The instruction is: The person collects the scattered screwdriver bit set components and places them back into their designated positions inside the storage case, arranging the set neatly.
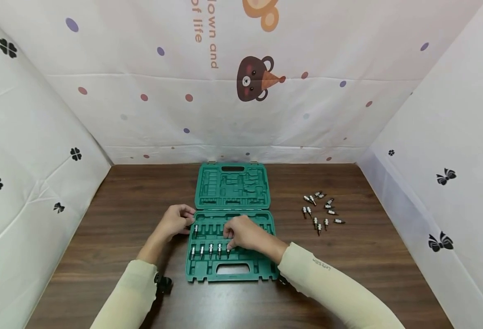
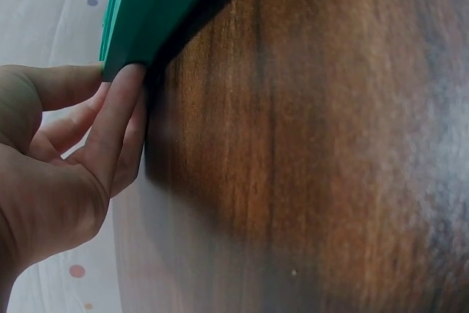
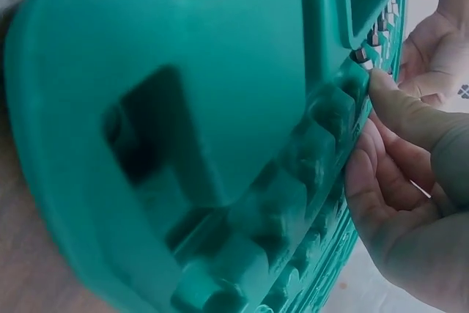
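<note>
A green molded tool case [image 1: 233, 269] lies unfolded on the table. Several silver-and-black bit sockets [image 1: 210, 250] sit along its front row of slots, and one more stands in the back row at left. My left hand [image 1: 175, 221] pinches the case's left edge; in the left wrist view the thumb [image 2: 73, 84] is on top with fingers against the side. Over the front row, my right hand [image 1: 241, 232] presses its thumb [image 3: 396, 104] on the end bit socket [image 3: 364, 56]. Its other fingers are loosely bent, apart from the thumb.
More loose bit sockets [image 1: 319, 224] are scattered on the wooden table [image 1: 142, 187] to the right of the case. The case's lid [image 1: 233, 185] lies back toward the rear wall. White printed cloth [image 1: 208, 109] encloses the table at the back and both sides.
</note>
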`<state>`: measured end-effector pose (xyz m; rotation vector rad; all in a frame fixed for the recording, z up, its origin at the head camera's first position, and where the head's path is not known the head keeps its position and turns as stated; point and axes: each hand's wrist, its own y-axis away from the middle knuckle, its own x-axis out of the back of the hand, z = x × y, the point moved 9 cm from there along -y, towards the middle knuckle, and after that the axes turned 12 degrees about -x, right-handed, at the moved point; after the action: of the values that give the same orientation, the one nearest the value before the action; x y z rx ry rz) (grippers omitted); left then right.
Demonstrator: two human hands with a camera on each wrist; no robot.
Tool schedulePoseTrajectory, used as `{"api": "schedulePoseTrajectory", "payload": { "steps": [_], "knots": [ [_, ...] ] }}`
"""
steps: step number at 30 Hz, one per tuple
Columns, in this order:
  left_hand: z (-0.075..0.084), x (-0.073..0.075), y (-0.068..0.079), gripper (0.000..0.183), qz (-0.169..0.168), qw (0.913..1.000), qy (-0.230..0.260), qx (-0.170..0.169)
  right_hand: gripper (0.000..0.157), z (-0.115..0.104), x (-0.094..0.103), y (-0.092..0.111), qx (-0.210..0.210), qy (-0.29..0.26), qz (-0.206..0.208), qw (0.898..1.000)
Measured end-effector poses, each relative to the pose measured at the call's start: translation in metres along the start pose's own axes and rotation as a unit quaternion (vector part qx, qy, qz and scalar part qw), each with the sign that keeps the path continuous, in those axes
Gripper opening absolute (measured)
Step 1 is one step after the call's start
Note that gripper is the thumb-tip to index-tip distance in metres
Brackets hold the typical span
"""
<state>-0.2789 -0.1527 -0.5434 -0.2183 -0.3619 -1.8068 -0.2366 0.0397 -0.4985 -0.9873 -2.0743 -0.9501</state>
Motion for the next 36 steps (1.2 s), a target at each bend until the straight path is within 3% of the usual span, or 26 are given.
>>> {"api": "schedulePoseTrajectory", "payload": {
  "steps": [10,22,30,36],
  "knots": [
    [0.002,0.004,0.001,0.021,0.005,1.0000,0.000,-0.002,0.012,0.000,0.001,-0.003,-0.007,-0.027,0.000,1.000],
    [0.002,0.005,0.001,0.021,0.006,1.0000,-0.002,0.000,0.011,-0.001,0.000,-0.004,0.008,-0.018,-0.001,1.000],
    [0.001,0.002,0.001,0.021,0.004,1.0000,0.002,-0.002,0.016,0.005,0.003,0.012,0.058,-0.029,0.007,0.998],
    [-0.001,0.001,0.001,0.020,0.004,1.0000,0.008,-0.003,0.019,0.021,0.015,0.028,0.067,-0.036,0.020,0.997]
  ]
}}
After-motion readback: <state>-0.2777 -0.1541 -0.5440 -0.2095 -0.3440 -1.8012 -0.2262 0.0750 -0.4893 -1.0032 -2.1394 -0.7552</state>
